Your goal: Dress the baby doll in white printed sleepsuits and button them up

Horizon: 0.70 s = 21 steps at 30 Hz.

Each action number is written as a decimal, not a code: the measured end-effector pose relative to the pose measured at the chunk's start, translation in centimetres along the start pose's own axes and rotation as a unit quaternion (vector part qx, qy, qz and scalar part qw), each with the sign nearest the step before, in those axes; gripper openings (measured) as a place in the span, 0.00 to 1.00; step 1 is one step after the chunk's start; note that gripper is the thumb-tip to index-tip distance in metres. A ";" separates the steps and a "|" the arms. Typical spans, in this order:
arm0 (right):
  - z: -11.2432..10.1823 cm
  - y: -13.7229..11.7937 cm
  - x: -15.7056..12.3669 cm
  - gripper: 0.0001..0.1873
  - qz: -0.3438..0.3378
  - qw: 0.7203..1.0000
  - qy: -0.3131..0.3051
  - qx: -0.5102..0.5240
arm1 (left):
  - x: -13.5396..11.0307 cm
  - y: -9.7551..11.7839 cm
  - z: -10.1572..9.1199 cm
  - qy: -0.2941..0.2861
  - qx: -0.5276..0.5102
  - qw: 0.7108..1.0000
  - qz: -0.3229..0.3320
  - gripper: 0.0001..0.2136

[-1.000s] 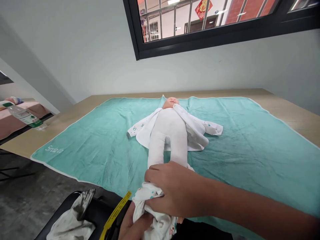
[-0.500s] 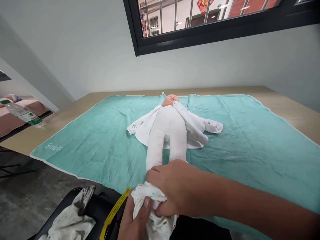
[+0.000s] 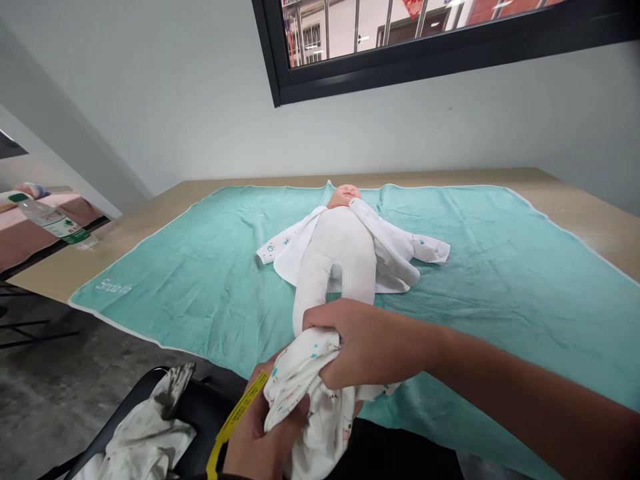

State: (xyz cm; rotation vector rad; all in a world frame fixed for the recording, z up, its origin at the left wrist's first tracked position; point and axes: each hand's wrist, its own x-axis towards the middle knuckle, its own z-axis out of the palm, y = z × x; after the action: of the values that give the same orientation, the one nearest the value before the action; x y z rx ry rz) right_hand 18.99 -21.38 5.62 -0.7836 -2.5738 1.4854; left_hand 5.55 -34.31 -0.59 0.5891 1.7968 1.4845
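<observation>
A baby doll with a white cloth body lies on its back, head away from me, arms in the sleeves of an open white jacket. My left hand, with a yellow band at the wrist, grips bunched white printed baby pants from below. From the right, my right hand clasps the upper edge of the same cloth at the doll's lower leg, on the left in view. Both of the doll's feet are hidden by the cloth and my hands.
A teal towel with a white edge covers much of the wooden table. At the left edge stands a tilted-looking plastic bottle. Crumpled light cloth lies on a black chair at lower left. Behind is a wall with a window.
My right hand has moved slightly up the doll's leg, drawing the pants' cloth with it. More of the printed fabric shows, spread between both hands. The view has shifted slightly.
</observation>
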 end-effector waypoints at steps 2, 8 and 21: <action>-0.2 0.1 0.1 0.09 0.020 0.998 -0.010 0.054 | 0.1 0.2 -0.2 -0.007 0.033 0.999 0.024 0.15; -0.6 0.8 0.6 0.14 0.059 0.975 -0.052 0.210 | 0.2 1.1 -0.2 -0.022 0.054 0.996 0.072 0.19; 0.2 1.1 0.7 0.13 0.000 0.980 -0.014 0.199 | -0.8 2.6 0.8 0.040 0.071 0.995 0.064 0.15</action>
State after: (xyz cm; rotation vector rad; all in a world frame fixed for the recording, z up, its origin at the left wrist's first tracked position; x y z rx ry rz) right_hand 18.73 -20.80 4.46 -0.7096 -2.1775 1.9327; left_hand 6.42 -33.78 2.08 0.7370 1.9717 1.4915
